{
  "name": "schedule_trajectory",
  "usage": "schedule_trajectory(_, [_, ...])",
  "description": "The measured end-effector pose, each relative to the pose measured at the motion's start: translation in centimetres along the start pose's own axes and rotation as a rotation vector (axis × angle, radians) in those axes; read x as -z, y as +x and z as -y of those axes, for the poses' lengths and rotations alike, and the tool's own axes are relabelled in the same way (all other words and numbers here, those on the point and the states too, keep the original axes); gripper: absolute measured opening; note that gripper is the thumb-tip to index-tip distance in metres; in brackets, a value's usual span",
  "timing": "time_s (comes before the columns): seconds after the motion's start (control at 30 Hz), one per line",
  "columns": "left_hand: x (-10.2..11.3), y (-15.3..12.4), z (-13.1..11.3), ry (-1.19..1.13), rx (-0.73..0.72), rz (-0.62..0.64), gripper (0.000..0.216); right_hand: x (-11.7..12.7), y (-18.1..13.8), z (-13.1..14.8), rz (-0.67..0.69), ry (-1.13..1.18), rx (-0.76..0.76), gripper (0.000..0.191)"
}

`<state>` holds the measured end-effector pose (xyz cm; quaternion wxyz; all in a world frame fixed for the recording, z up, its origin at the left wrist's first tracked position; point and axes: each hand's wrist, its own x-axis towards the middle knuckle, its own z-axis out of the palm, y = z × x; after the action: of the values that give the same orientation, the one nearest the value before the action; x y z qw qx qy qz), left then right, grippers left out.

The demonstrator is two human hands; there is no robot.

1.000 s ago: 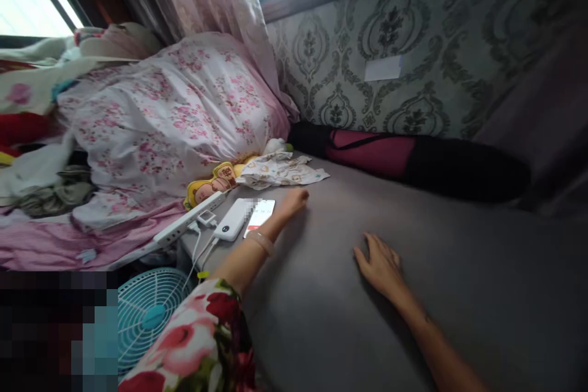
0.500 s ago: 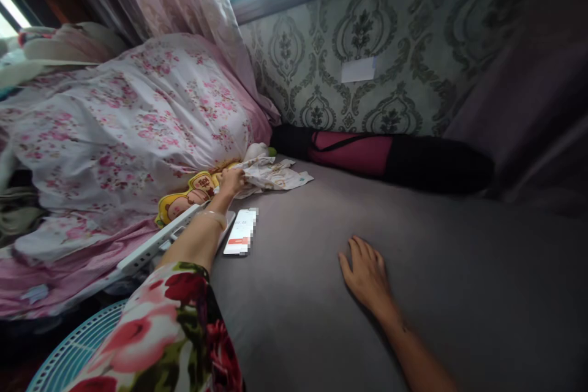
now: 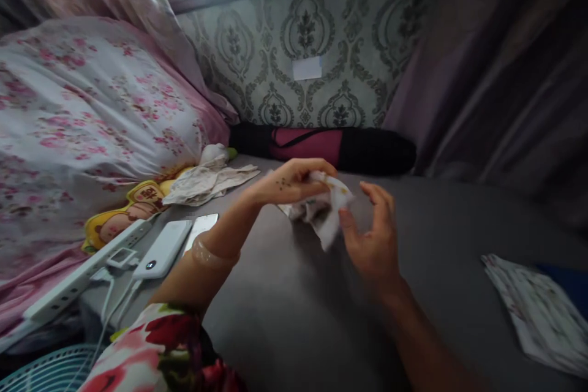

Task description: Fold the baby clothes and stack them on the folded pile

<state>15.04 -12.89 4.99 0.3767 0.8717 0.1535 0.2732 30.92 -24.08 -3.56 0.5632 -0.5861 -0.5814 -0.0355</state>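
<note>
My left hand [image 3: 296,184] is raised over the grey bed sheet [image 3: 285,312], its thumb and fingers pinching a crumpled white printed cloth [image 3: 328,220]. The cloth hangs below the fingers and is partly blurred. Just to its right, my right hand [image 3: 374,239] has its thumb and fingers apart. The thumb is close to the cloth's edge; whether it touches I cannot tell. More pale printed cloths [image 3: 215,182] lie in a loose heap at the left, behind my left forearm. A stack of folded printed cloths [image 3: 542,312] rests at the far right.
A white power bank [image 3: 163,248], a phone [image 3: 204,223] and a power strip [image 3: 87,263] with cables lie at left, near a yellow plush toy [image 3: 114,223]. A long black and maroon bag [image 3: 307,146] lies along the wall. A blue basket [image 3: 55,367] stands lower left.
My left hand has lifted a cloth off the heap and brought it right, towards the middle. My right hand has risen from the sheet beside it. The view has turned right.
</note>
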Motion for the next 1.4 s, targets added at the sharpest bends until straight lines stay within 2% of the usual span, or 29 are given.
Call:
schedule_trajectory(0.03, [-1.4, 0.2, -0.6, -0.043, -0.019, 0.058, 0.027, 1.1, 0.5, 0.5, 0.042, 0.021, -0.019, 0.051])
schedule_trajectory(0.1, [-3.6, 0.4, -0.3, -0.123, -0.026, 0.086, 0.030, 2.8, 1.1, 0.4, 0.188, 0.072, -0.097, 0.047])
schedule_trajectory(0.17, [-5.4, 0.5, 1.5, -0.182, 0.006, 0.028, 0.036, 3.6, 1.5, -0.9, 0.366, 0.097, -0.194, 0.037])
schedule_trajectory(0.23, [-6.6, 0.1, 3.8, -0.205, 0.070, -0.050, 0.040, 4.1, 1.9, -2.7, 0.464, 0.059, -0.249, 0.030])
schedule_trajectory(0.3, [-7.5, -0.9, 5.8, -0.196, 0.161, -0.121, 0.039, 4.5, 2.4, -4.3, 0.440, -0.040, -0.275, 0.025])
schedule_trajectory(0.4, [-8.5, -3.0, 7.3, -0.172, 0.303, -0.171, 0.035, 5.5, 3.0, -5.8, 0.369, -0.150, -0.322, 0.021])
schedule_trajectory(0.57, [-11.1, -5.7, 8.3, -0.169, 0.409, -0.092, 0.040, 7.0, 3.2, -6.6, 0.423, -0.076, -0.351, 0.024])
schedule_trajectory(0.73, [-13.2, -6.2, 9.2, -0.266, 0.490, -0.074, 0.040, 8.1, 3.1, -6.8, 0.475, 0.008, -0.385, 0.034])
schedule_trajectory(0.83, [-12.6, -6.0, 9.4, -0.343, 0.483, -0.140, 0.040, 8.8, 3.0, -6.4, 0.473, 0.005, -0.400, 0.035])
schedule_trajectory(0.97, [-10.0, -5.9, 8.5, -0.311, 0.398, -0.274, 0.039, 9.4, 3.0, -6.1, 0.484, -0.043, -0.359, 0.035])
schedule_trajectory(1.17, [-5.5, -5.2, 5.3, -0.242, 0.283, -0.282, 0.043, 10.0, 4.2, -5.3, 0.534, -0.137, -0.165, 0.027])
schedule_trajectory(1.3, [-1.8, -4.2, 1.9, -0.008, 0.177, -0.300, 0.040, 11.0, 6.0, -3.9, 0.473, -0.172, -0.061, 0.031])
schedule_trajectory(1.4, [1.3, -3.2, -1.5, 0.272, 0.090, -0.388, 0.036, 12.1, 8.0, -2.5, 0.391, -0.133, 0.029, 0.034])
